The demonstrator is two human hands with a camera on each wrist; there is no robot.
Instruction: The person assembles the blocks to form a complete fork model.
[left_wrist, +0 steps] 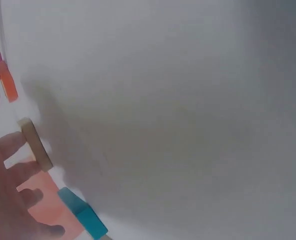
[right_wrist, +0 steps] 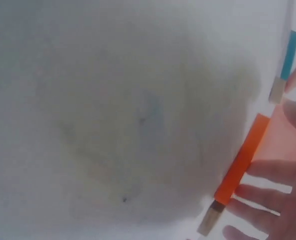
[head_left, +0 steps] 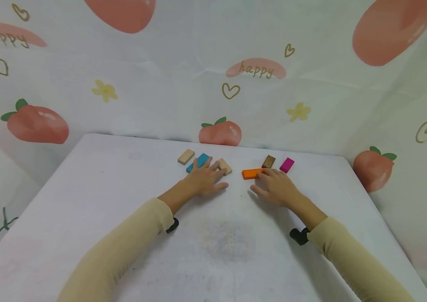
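Note:
In the head view my left hand [head_left: 203, 180] spreads its fingers over a blue wooden block [head_left: 203, 158] and a pale wood block [head_left: 226, 166]. In the left wrist view, fingertips reach the pale block's [left_wrist: 36, 145] side; the blue block [left_wrist: 91, 221] lies near the other fingers. My right hand [head_left: 277, 187] has its fingers extended at an orange block [head_left: 250, 174], covering its right end. The right wrist view shows fingertips along the orange block's [right_wrist: 243, 157] edge, the thumb apart from it. Neither hand visibly grips a block.
Another pale wood block [head_left: 186, 156] lies beyond the left hand. Behind the right hand are a dark brown block [head_left: 269, 161] and a magenta block [head_left: 287, 165]. All lie on a white-covered table [head_left: 123, 184], with a fruit-printed cloth [head_left: 168, 84] hanging at its back edge.

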